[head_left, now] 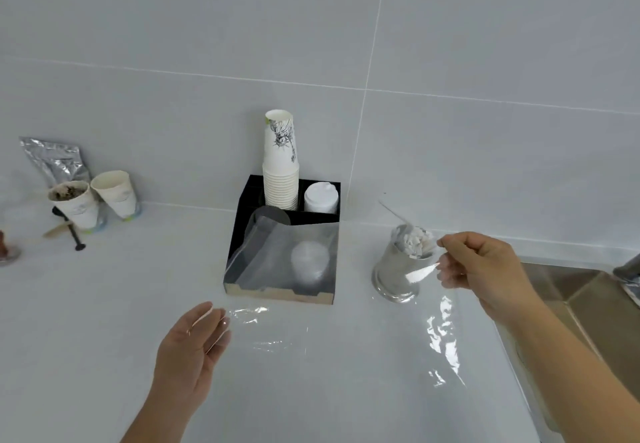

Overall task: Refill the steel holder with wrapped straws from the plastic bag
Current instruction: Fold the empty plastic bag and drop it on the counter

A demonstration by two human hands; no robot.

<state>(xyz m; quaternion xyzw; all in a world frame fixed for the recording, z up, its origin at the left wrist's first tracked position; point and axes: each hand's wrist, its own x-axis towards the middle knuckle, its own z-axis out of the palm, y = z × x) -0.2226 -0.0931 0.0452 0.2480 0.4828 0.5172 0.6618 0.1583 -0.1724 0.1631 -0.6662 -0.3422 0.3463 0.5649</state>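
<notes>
From the head camera we look down on a white table (104, 304) set against a pale tiled wall (311, 44). No brand or wording can be read anywhere; the only marking we can make out is a black line drawing on the top cup of the stack of paper cups (281, 162), and faint print on the two used cups (93, 202) at the far left is too small to tell.

The steel holder (398, 269) stands on the table right of centre, leaning a little in this wide-angle view, with wrapped straws (415, 240) bunched in its mouth and one thin straw sticking up and to the left. The plastic bag (346, 335) is clear (we see it mostly by its glare) and spreads across the table between the two hands.

Our left hand (194, 342) is low in the picture, palm turned inward, fingers straight and relaxed, their tips touching the bag's left edge. Our right hand (481, 269) reaches in from the lower right, fingers curled, thumb and forefinger pinching the bag's film just beside the holder's rim.

Behind the bag sits a black organiser tray (242, 207) holding the cup stack, a stack of white lids (321, 196) and a sheet of translucent plastic draped over its front part. A crumpled foil pouch (55, 162) leans on the wall at the left. A steel sink (571, 290) edge shows at the right.
</notes>
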